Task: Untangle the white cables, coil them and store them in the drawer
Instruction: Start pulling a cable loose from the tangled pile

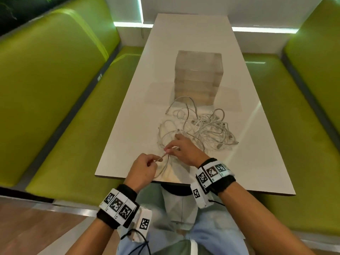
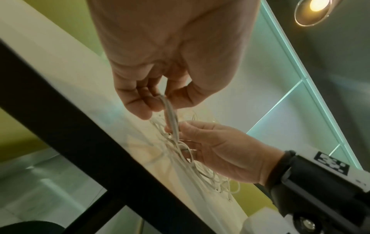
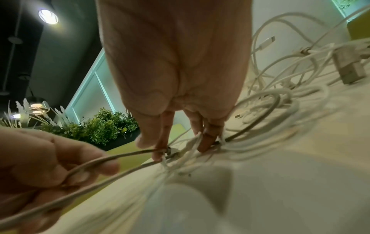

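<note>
fingers [image 2: 144, 101] of the left hand [image 1: 142, 169] are curled in a pinch on a doubled strand of one white cable [image 2: 170, 114], thumb against the fingertips, and that strand runs taut across to the right hand [image 1: 184, 150]. the right hand's fingers [image 3: 208, 139] reach down into the near edge of the tangle, hooked among several loops and gripping strands there; exactly how many it holds cannot be told through the blur.

the white cables [image 1: 206, 127] lie as one knotted heap on the surface [image 1: 128, 126], near its front edge, with the thickest part beyond and to the right of the right hand. a stacked, translucent drawer unit [image 1: 197, 76] stands just behind the heap, its drawers shut as far as can be seen.

this looks like the untangling step, early on: nothing is coiled and nothing is stored. the next move probably calls for drawing the pinched strand away to the left while the right hand pins or lifts the crossing loops, so the cable slides free rather than cinching the knot tighter.

both wrists hover low over the front edge of the surface, forearms angled inward, hands close together but not touching, the left a little nearer the body.
</note>
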{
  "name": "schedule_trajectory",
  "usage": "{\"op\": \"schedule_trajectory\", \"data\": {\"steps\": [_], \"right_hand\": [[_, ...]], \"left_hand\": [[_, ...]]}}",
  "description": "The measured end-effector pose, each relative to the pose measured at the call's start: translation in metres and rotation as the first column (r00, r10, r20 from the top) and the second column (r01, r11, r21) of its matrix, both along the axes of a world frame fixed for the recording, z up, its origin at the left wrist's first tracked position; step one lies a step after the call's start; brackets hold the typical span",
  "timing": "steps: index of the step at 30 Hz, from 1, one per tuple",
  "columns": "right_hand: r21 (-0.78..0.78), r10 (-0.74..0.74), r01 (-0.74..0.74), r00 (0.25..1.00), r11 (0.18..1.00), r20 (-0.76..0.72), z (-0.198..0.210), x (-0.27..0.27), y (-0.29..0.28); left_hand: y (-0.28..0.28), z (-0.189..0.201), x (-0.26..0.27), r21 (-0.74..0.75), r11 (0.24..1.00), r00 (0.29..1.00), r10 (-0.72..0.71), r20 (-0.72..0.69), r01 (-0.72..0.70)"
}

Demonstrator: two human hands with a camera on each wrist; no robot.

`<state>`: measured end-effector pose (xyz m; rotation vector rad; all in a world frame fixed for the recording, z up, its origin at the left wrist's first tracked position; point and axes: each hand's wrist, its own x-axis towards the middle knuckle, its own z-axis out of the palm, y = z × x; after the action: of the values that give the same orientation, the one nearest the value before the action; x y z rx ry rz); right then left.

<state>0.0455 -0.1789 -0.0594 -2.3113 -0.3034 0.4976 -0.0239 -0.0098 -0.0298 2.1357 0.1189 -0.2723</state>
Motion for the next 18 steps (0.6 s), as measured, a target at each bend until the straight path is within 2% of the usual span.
{"op": "schedule_trajectory", "data": {"steps": [4, 6, 10, 13, 14, 16, 18], "right_hand": [[0.029, -0.053, 0.050, 0.994, 0.998, 0.092, -0.004, 0.006, 0.000], [0.012, -0.034, 0.033, 0.988, 0.999, 0.148, -0.005, 0.009, -0.005], [0.038, -0.038, 0.029, 0.967, 0.999, 0.251, 0.012, 0.003, -0.015], [0.025, -0.054, 0.048, 0.917, 0.999, 0.396, 0.035, -0.016, -0.016], [0.015, 0.001, -0.008, 0.926, 1.000, 0.379, 0.042, -0.022, -0.015], [0.015, 0.166, -0.175, 0.955, 0.985, 0.245, 0.050, -0.032, -0.011], [0.059, 0.305, -0.314, 0.944, 0.948, 0.123, 0.053, -0.038, -0.009]], "left_hand": [[0.014, -0.001, -0.001, -0.055, 0.985, 0.986, 0.159, -0.040, -0.161], [0.018, 0.004, 0.000, -0.179, 0.956, 0.972, 0.227, -0.056, -0.233], [0.018, 0.015, 0.002, -0.532, 0.800, 0.957, 0.277, -0.082, -0.277], [0.012, 0.023, -0.001, -0.735, 0.643, 0.970, 0.228, -0.084, -0.214], [0.009, 0.027, -0.001, -0.790, 0.584, 0.976, 0.203, -0.081, -0.187], [0.001, 0.038, -0.003, -0.856, 0.497, 0.985, 0.156, -0.071, -0.141], [-0.006, 0.049, -0.004, -0.873, 0.476, 0.990, 0.128, -0.053, -0.108]]}}
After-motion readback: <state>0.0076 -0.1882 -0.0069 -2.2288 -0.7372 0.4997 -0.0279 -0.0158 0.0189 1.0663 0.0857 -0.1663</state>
